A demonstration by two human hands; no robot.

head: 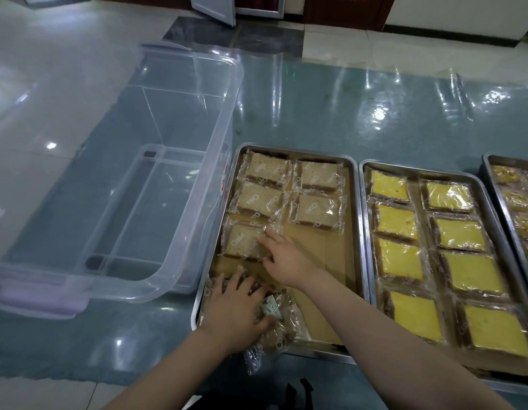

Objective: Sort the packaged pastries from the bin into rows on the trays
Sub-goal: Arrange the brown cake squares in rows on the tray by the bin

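Observation:
A steel tray [355,202] lined with brown card holds several wrapped pale brown pastries in two columns. My right hand [282,255] lies with straight fingers on the third pastry of the left column [242,241]. My left hand [236,309] presses flat on a small pile of wrapped pastries [282,324] at the tray's near left corner; one wrapper hangs over the front rim. The clear plastic bin [180,184] stands to the left of the tray and holds no pastries.
A second steel tray [365,232] to the right holds two full columns of wrapped yellow pastries [396,220]. A third tray [499,202] with darker yellow pastries is cut off at the right edge. All stand on a teal glossy sheet [345,113] over tiled floor.

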